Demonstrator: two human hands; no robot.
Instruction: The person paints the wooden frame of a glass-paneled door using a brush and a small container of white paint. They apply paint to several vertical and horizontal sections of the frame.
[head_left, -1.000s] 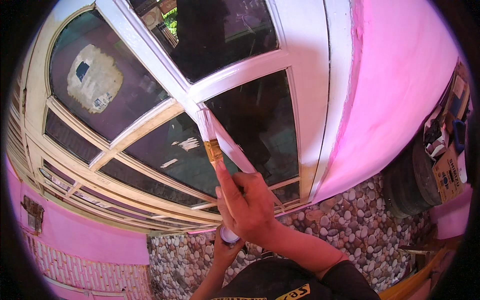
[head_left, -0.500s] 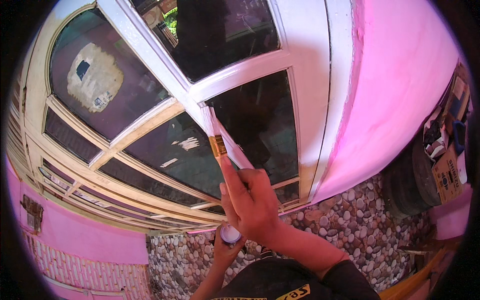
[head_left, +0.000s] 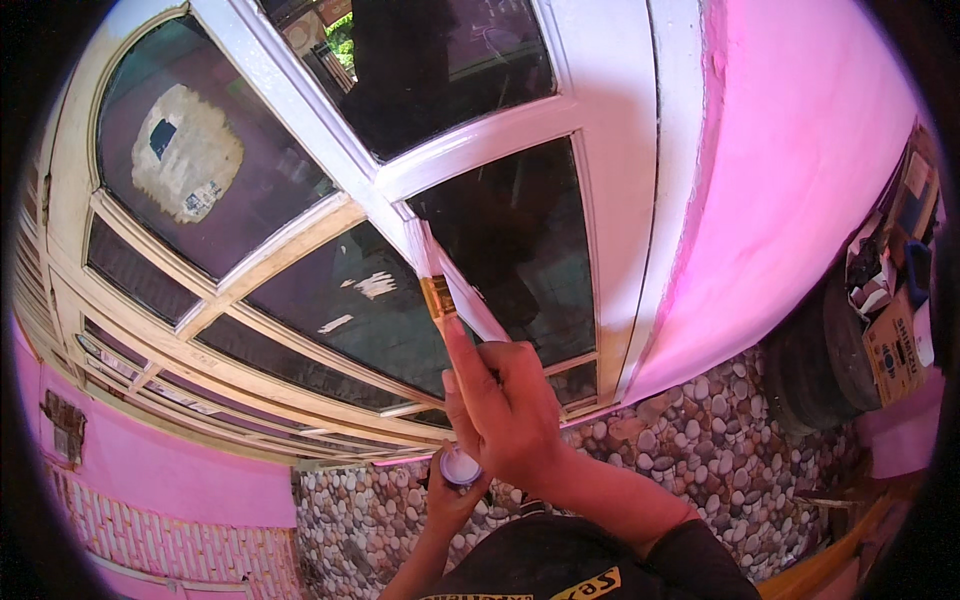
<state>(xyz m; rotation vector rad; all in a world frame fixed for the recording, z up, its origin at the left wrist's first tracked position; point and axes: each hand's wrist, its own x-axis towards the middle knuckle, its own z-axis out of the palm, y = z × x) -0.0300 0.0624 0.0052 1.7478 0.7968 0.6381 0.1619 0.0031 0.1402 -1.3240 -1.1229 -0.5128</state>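
Observation:
My right hand point(head_left: 505, 405) is closed round the handle of a paintbrush point(head_left: 437, 290) with a gold-coloured ferrule. Its white-coated bristles touch a wooden bar of the window frame point(head_left: 480, 155), beside a dark glass pane point(head_left: 520, 240). Fresh white covers the upper and right-hand bars; those at the left and below look cream and duller. Lower down, my left hand point(head_left: 447, 503) grips a small round paint can point(head_left: 461, 466), with pale paint showing in its open top. The fingers on the can's far side are partly hidden.
A pink wall point(head_left: 790, 170) adjoins the frame at right. Pebble-patterned flooring point(head_left: 690, 455) lies below. At far right are a cardboard box point(head_left: 895, 355) and a dark round tyre-like object point(head_left: 815, 365). Another pane bears a torn paper patch point(head_left: 187, 155).
The brush tip has shifted very slightly down along the bar, still touching it. My left hand and the can have hardly moved.

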